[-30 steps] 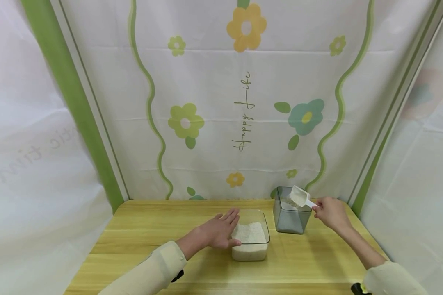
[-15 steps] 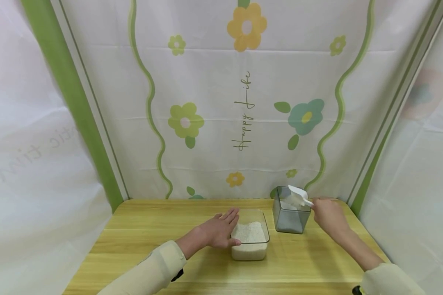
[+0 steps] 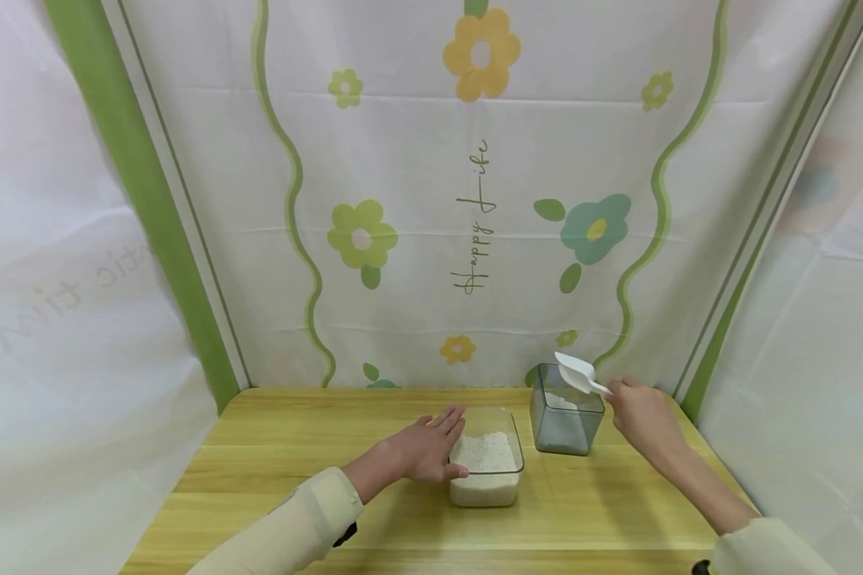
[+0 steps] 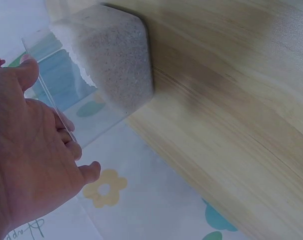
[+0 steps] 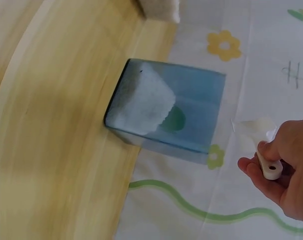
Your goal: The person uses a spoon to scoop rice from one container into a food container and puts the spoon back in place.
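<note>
At far right, above the grey tub (image 3: 562, 432): white scoop (image 3: 577, 374), tilted, handle gripped by the right hand (image 3: 646, 419).
Nearer, left: clear tub (image 3: 494, 418), left hand (image 3: 426, 450) unclenched at its rim. Powder (image 3: 491, 454) in both; transfer seems partway, plenty left in the clear tub.

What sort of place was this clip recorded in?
Probably a small curtained booth rather than an open room: a flowered curtain hangs behind the wooden table, and pale sheets hang along the left and right sides.
</note>
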